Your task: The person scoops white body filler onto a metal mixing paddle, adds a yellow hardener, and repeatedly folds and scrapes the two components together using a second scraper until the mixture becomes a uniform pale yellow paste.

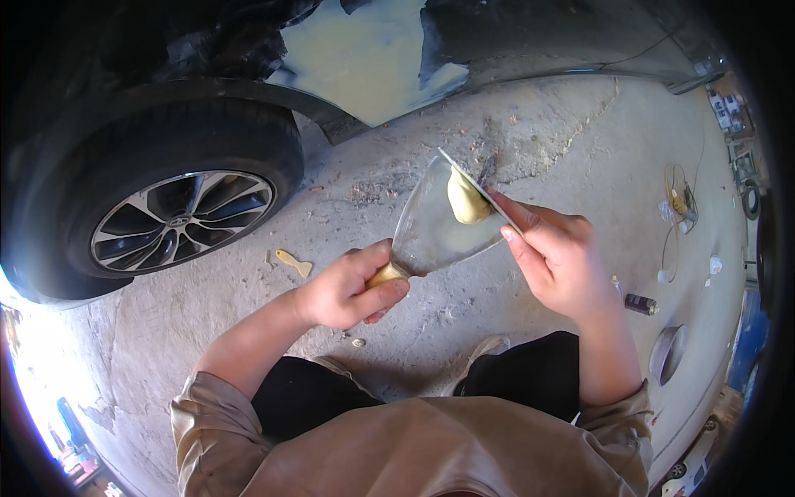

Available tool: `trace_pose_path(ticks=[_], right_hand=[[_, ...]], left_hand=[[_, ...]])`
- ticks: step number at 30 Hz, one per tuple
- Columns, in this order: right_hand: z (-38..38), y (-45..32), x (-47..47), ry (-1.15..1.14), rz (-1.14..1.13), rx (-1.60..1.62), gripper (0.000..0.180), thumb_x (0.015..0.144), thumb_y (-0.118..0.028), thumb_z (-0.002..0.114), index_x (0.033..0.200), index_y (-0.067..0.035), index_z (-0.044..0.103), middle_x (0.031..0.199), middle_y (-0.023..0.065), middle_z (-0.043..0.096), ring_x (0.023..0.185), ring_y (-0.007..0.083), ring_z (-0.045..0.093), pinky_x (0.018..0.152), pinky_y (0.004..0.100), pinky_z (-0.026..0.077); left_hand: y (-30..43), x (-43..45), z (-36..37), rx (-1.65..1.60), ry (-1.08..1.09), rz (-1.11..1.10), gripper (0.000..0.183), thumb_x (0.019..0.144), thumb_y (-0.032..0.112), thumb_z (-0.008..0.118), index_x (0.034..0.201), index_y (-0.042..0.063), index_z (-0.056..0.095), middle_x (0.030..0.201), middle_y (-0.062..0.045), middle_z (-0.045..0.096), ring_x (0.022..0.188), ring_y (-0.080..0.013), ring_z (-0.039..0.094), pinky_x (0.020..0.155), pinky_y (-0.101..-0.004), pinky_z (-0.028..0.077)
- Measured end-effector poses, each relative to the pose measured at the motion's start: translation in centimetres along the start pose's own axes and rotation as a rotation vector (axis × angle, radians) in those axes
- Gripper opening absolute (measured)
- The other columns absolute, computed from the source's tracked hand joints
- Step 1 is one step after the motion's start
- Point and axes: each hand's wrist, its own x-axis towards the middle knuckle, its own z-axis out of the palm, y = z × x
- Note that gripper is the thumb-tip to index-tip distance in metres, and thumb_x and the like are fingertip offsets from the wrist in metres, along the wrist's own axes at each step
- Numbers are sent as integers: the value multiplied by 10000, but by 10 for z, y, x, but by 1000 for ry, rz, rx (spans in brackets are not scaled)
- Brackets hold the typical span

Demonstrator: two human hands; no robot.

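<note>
My left hand (351,289) grips the wooden handle of a broad metal putty knife (428,233), its blade held out in front of me. A lump of pale yellow body filler (467,200) lies toward the far right part of that blade. In my right hand (553,255) is a thin flat spreader (478,189), tilted on edge and pressed against the lump. Beyond my hands, a large patch of cream filler (360,59) covers the dark car body panel (528,46) beside the wheel arch.
The car's wheel (180,217) stands at the left. A small yellow scraper (294,263) lies on the concrete floor (205,329). To the right are a spray can (641,304), a ring-shaped object (668,354) and a coiled hose or cable (674,199).
</note>
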Motion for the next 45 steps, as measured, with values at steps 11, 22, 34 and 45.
trace_pose_path(ticks=[11,22,34,45], right_hand=[[13,9,4,440,-19,-285,103,909,-15,613,976,36,674,919,168,681,715,303,607,663,354,498],[38,-15,2,214,-322,-571,442,767,-146,619,1189,-39,698,1187,79,660,911,218,571,736,325,525],[32,-12,8,144,-265,-419,400,736,-33,659,1131,-37,716,1110,87,697,877,257,614,754,357,534],[2,-6,12,110,-89,1,286,855,1,685,1141,-4,702,860,127,701,684,259,644,620,346,515]], left_hand=[[3,14,19,-27,287,49,199,1038,90,449,1217,11,412,756,-19,506,564,-79,497,495,-248,436],[8,19,33,172,418,7,188,1013,139,549,1032,14,411,677,-69,602,556,-156,614,515,-321,487],[2,17,18,97,341,-87,150,1031,146,502,1081,14,449,699,-27,550,541,-97,533,494,-271,441],[-1,-3,-17,-187,29,-13,230,1005,91,533,1221,14,518,703,23,512,549,-57,474,514,-242,422]])
